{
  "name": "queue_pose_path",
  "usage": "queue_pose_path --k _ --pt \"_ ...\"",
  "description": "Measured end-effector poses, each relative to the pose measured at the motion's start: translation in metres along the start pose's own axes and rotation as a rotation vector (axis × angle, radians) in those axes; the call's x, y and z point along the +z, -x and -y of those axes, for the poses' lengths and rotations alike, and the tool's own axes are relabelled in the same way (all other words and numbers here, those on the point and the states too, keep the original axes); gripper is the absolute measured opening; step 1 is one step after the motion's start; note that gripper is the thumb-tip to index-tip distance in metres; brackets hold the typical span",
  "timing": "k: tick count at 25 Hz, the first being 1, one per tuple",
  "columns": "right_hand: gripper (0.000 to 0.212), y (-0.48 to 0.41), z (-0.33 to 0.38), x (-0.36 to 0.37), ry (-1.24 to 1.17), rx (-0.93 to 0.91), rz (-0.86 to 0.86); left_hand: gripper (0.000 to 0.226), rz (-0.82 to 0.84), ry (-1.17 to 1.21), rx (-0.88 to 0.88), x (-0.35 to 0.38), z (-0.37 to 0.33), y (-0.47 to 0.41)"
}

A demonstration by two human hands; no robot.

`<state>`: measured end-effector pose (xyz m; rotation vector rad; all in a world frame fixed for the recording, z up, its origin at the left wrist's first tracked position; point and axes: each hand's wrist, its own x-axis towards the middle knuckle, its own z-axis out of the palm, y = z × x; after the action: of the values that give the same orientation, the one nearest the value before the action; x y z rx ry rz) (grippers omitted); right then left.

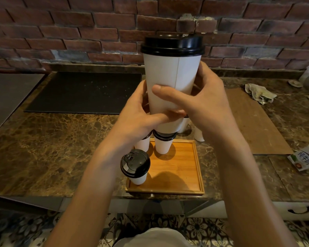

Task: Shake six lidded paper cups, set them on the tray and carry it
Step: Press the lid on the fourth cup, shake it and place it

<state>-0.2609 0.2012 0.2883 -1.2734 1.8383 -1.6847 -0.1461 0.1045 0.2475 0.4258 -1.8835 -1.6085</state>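
Observation:
I hold a white paper cup (169, 73) with a black lid upright in front of me, high above the counter. My left hand (137, 116) and my right hand (202, 102) both grip its lower half, thumbs across the front. Below stands a square wooden tray (182, 168) near the counter's front edge. Three lidded cups stand on it: one at the front left (135, 166), one at the back middle (163, 143), one at the back left (143, 143), partly hidden by my left wrist. Behind the tray, parts of two more cups (183, 124) (198, 135) show beside my right wrist.
A black mat (82, 91) lies at the back left of the marble counter (61, 139). To the right are a brown board (253, 120), a crumpled cloth (259, 93) and a milk carton (305, 160). A brick wall rises behind.

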Motion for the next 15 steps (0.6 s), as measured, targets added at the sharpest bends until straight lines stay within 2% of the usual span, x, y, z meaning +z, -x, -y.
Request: queue_pose_path --k 9,15 --pt "0.071 -0.001 -0.003 -0.008 -0.116 -0.012 0.220 0.076 0.169 0.055 -0.048 -0.011 0.001 0.001" --pt "0.067 -0.003 -0.007 -0.007 -0.091 0.008 0.242 0.077 0.107 0.038 -0.056 -0.012 0.005 0.002"
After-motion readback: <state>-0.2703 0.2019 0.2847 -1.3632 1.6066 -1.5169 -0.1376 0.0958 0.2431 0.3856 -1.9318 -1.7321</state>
